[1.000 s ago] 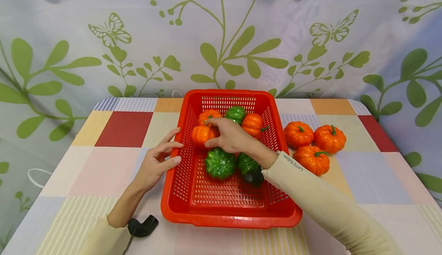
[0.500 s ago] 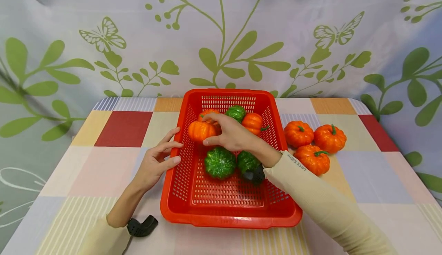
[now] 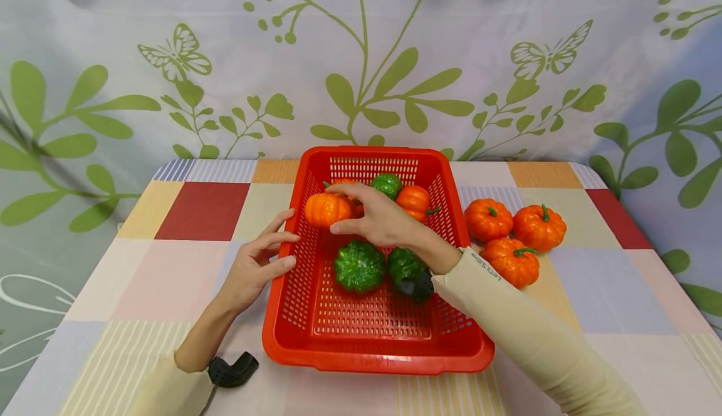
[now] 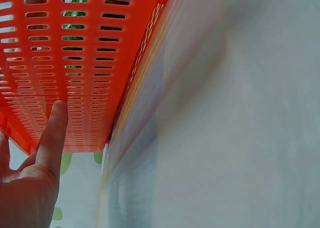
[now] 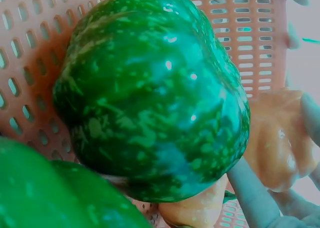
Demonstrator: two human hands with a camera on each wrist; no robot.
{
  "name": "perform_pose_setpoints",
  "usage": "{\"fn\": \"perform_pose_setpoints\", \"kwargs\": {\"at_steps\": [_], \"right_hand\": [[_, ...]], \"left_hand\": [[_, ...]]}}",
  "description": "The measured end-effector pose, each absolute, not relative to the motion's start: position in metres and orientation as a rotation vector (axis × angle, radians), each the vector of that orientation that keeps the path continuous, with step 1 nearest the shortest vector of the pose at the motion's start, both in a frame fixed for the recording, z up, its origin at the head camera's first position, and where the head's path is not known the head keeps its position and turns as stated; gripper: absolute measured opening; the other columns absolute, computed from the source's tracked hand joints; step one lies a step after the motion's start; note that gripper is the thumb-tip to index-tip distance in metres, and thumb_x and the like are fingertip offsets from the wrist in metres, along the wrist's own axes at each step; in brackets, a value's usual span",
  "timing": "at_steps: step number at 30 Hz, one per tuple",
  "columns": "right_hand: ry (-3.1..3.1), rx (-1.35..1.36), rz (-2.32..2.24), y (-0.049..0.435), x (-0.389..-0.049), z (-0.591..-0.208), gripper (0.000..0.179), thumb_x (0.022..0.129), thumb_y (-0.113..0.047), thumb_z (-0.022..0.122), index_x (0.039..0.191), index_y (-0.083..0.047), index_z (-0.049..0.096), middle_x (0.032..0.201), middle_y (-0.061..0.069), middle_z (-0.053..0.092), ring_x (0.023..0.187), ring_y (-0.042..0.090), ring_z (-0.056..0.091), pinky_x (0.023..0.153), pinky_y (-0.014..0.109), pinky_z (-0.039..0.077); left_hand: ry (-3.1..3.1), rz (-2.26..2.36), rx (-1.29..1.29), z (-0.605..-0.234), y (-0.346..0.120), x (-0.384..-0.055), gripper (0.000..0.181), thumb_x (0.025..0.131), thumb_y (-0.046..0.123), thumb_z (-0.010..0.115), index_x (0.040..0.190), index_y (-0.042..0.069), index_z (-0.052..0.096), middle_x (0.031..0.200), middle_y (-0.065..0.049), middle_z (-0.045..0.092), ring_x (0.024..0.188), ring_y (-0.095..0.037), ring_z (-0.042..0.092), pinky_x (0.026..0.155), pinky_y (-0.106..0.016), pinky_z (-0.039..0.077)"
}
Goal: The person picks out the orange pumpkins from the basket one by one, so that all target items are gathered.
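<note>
In the head view my right hand [image 3: 375, 215] reaches into the red perforated basket [image 3: 378, 361]. Between its thumb and fingers it grips an orange mini pumpkin [image 3: 325, 210] by the left wall. Another orange pumpkin behind that one is mostly hidden by the hand. My left hand [image 3: 256, 269] touches the basket's left rim from outside, its fingers extended; the left wrist view shows a finger against the perforated wall. Two green pumpkins, one round and speckled [image 3: 360, 266], the other partly covered [image 3: 405, 265], lie below my right wrist. Farther back are a small green pumpkin [image 3: 387, 185] and an orange one [image 3: 414, 202].
Right of the basket, on the checked tablecloth [image 3: 615, 297], sit several orange pumpkins [image 3: 512, 261]. A black perforated elbow-shaped piece [image 3: 233, 369] is at my left wrist, and a similar dark piece [image 3: 416, 286] is under my right. A leaf-patterned curtain [image 3: 225, 46] hangs behind the table.
My right hand has shifted the gripped orange pumpkin left and slightly back, toward the basket's left wall, away from the speckled green one. The left hand has stayed at the rim.
</note>
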State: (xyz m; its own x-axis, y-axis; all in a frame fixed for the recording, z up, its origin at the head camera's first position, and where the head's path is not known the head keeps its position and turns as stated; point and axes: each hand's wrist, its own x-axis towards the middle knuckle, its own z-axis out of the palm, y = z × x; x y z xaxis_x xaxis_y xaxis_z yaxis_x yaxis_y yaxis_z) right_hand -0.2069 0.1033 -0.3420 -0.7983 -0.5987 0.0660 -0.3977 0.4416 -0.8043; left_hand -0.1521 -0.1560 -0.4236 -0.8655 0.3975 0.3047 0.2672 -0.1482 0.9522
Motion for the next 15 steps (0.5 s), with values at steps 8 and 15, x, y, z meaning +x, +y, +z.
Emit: {"fn": "perform_pose_setpoints", "kwargs": {"at_steps": [8,15], "right_hand": [[2.427,-0.809,-1.345,0.106,-0.198,-0.34,0.056,0.085,-0.007,0.077,0.136,-0.005,0.055,0.139,0.007,0.053,0.115,0.022,0.053,0.091,0.034,0.051],[2.389,-0.793,-1.44,0.111,-0.187,-0.336,0.045,0.091,-0.02,0.073,0.132,-0.007,0.059,0.127,0.005,0.06,0.104,0.02,0.057,0.088,0.036,0.051]], "left_hand": [[1.989,2.192,0.759,-0.423,-0.153,-0.139,0.034,0.091,-0.009,0.057,0.121,0.003,0.064,0.159,-0.009,0.027,0.127,-0.023,0.05,0.078,-0.04,0.058],[1.993,2.201,0.763,-0.422,-0.149,-0.128,0.034,0.09,-0.009,0.056,0.121,0.002,0.064,0.159,-0.01,0.027,0.124,-0.025,0.053,0.078,-0.041,0.058]]}}
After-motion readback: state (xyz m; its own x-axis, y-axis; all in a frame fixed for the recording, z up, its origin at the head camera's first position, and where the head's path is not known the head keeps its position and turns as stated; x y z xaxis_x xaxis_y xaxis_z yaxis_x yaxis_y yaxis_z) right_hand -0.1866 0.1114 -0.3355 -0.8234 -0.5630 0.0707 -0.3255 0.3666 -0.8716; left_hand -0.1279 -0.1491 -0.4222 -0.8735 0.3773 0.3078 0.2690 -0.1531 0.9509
